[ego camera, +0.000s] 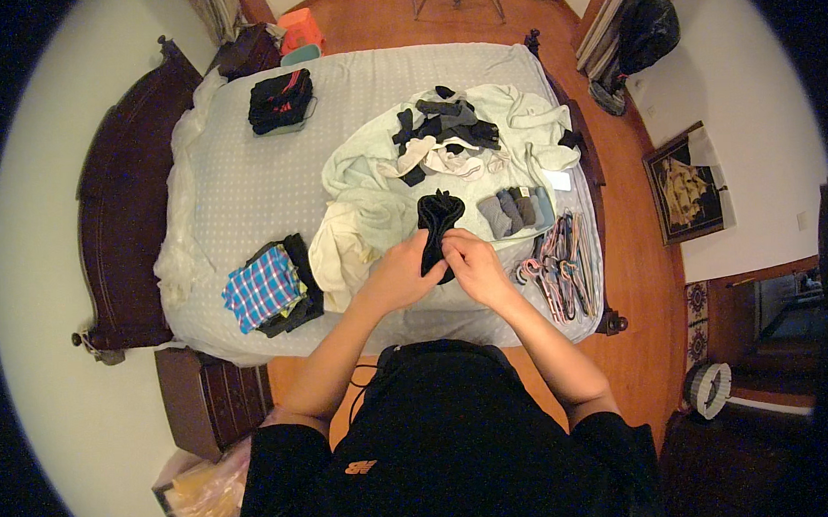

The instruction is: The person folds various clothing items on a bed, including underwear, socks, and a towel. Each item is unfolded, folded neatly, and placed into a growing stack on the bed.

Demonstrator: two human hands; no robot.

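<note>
Both my hands grip a pair of black socks (440, 220) above the near part of the bed. My left hand (404, 271) holds the left side, with the thumb across the cloth. The fingers of my right hand (474, 264) pinch the right edge. Beyond them, a loose pile of black, grey and white socks (450, 124) lies on a pale green blanket (369, 161). Several rolled socks (511, 210) in grey, brown and blue sit in a row to the right of my hands.
Clothes hangers (561, 274) lie bunched at the bed's right edge, near a white flat item (557, 180). Folded clothes with a blue plaid shirt (264, 287) on top rest at the near left. A black folded stack (281, 102) lies farther back. Dark wooden headboard (128, 200) stands left.
</note>
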